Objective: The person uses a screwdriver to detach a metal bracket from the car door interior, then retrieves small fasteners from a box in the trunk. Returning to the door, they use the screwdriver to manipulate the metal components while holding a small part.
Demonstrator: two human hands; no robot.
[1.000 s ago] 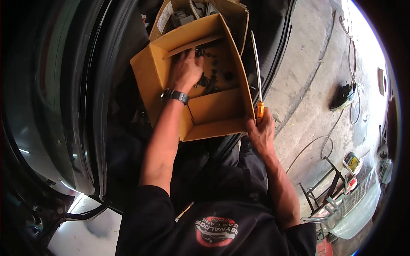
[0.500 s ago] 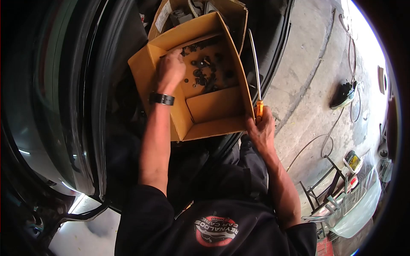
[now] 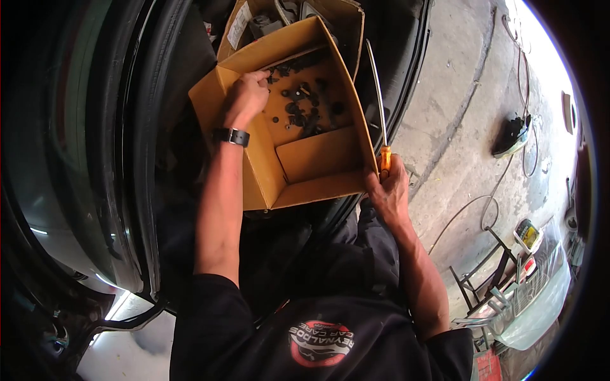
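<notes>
An open cardboard box point(image 3: 260, 184) is tilted in front of me, with small black clips point(image 3: 302, 108) scattered over its bottom. Inside its upper left part is my left hand point(image 3: 248, 96), fingers bent together near the clips; what they pinch, if anything, is too small to make out. A watch is on that wrist. My right hand point(image 3: 389, 187) is closed around the orange handle of a long screwdriver point(image 3: 386, 159), its shaft pointing up, and the thumb side touches the box's right lower corner.
Behind the box is a second cardboard box point(image 3: 238, 25) with parts in it. A dark car door point(image 3: 95, 140) stands on the left. On the concrete floor at right lie a shoe point(image 3: 513, 136), a cable and a metal frame point(image 3: 483, 270).
My left hand and forearm have shifted slightly left and up inside the box. My right hand still holds the screwdriver at the box's edge.
</notes>
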